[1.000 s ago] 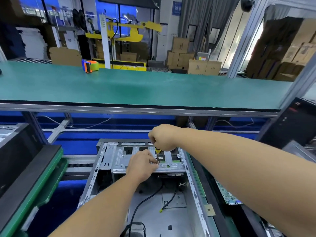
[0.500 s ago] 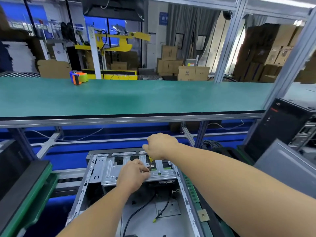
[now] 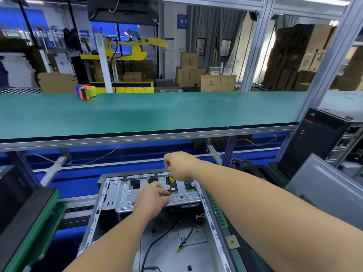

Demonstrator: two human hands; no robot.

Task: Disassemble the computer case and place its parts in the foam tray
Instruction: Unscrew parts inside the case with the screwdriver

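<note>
An orange-and-green tape dispenser point(image 3: 86, 92) sits on the matte green tabletop point(image 3: 157, 112). Below, the open computer case point(image 3: 157, 222) shows perforated grey sheet metal; the left hand point(image 3: 151, 199) pinches at its bracket, and the right hand point(image 3: 179, 165) grips a yellow-handled screwdriver point(image 3: 171, 183). No legible writing.

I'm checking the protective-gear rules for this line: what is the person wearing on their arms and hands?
Nothing shows: the left hand and right hand are bare, without gloves, rings or watch. Both forearms are uncovered as far as the picture reaches; no sleeve or wrist strap is in view.
</note>
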